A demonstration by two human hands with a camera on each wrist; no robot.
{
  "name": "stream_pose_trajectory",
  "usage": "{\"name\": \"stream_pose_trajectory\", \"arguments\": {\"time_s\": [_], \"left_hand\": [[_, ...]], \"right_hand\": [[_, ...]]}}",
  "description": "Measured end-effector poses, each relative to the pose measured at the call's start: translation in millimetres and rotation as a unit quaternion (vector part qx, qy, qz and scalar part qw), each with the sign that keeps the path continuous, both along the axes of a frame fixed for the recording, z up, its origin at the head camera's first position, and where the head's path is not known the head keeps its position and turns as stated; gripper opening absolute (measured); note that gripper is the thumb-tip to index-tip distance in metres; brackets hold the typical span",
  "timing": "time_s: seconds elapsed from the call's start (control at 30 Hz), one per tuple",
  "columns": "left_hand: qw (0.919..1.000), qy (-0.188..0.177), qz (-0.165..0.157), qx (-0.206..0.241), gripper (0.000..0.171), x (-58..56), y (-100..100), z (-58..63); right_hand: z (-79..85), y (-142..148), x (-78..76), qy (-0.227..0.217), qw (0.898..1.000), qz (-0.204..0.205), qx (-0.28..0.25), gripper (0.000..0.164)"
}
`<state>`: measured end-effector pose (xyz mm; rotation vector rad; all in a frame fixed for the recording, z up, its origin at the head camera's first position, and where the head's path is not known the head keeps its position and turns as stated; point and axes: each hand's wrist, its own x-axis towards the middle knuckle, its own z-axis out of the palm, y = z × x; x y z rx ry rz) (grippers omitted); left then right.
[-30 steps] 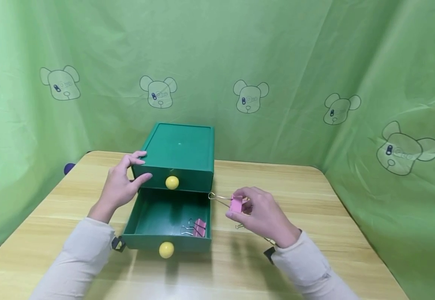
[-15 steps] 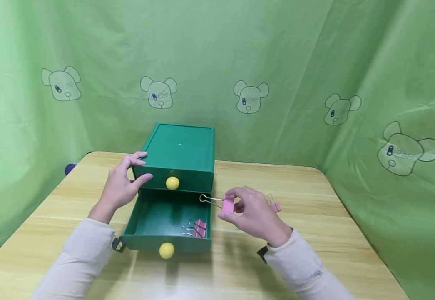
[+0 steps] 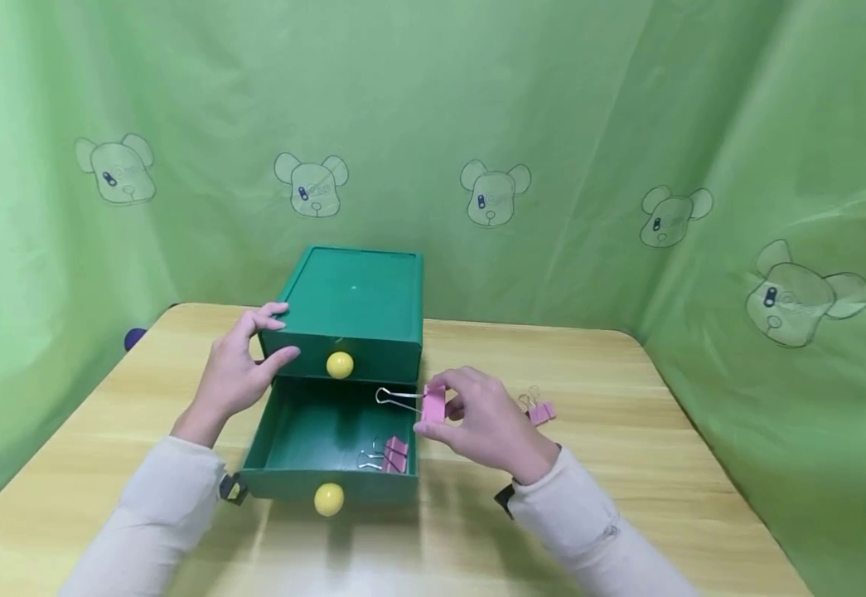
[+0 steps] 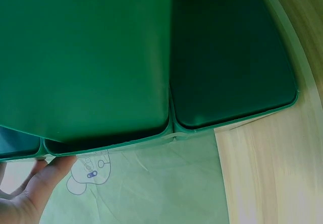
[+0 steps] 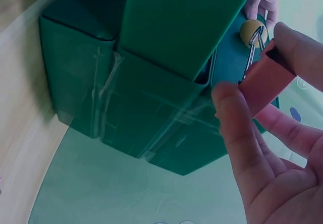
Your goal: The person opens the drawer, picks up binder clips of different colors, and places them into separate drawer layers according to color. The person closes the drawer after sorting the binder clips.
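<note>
My right hand pinches a pink binder clip between thumb and fingers, at the right edge of the pulled-out green drawer. The clip's wire handles point left over the drawer. In the right wrist view the same pink clip is between the fingertips. Inside the drawer, at its front right, lies another pink binder clip. My left hand rests on the left front corner of the green drawer cabinet, fingers at the top edge and thumb at the front.
Another pink binder clip lies on the wooden table, right of my right hand. The drawers bear yellow knobs. In the right wrist view, the cabinet's lowest tier shows beside the pulled-out drawer. A green curtain surrounds the table.
My right hand has moved left with the binder clip, bringing its handles over the drawer. The clip on the table has come fully into sight. My left hand has stayed at the cabinet.
</note>
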<state>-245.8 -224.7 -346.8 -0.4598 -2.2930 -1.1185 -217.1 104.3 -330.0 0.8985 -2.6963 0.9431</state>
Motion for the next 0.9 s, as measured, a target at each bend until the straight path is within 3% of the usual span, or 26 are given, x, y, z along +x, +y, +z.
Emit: {"name": "stream_pose_trajectory", "arguments": {"time_s": [0.17,0.4,0.9], "left_hand": [[0.9999,0.011,-0.006,0.002,0.034,-3.6,0.7,5.9],[1.0000,0.002,-0.004,0.000,0.033,0.0,0.6,-0.9],[1.0000,0.000,-0.006,0.004,0.033,0.2,-0.7,-1.4]], "right_hand": [[6.3,-7.2,-4.3,0.004,1.000,0.014,-0.007,0.043],[1.0,-15.3,-2.3,-0.020,1.000,0.018,-0.002,0.043],[3.6,-33.7,-2.1,-0.006,0.999,0.021,0.030,0.044]]}}
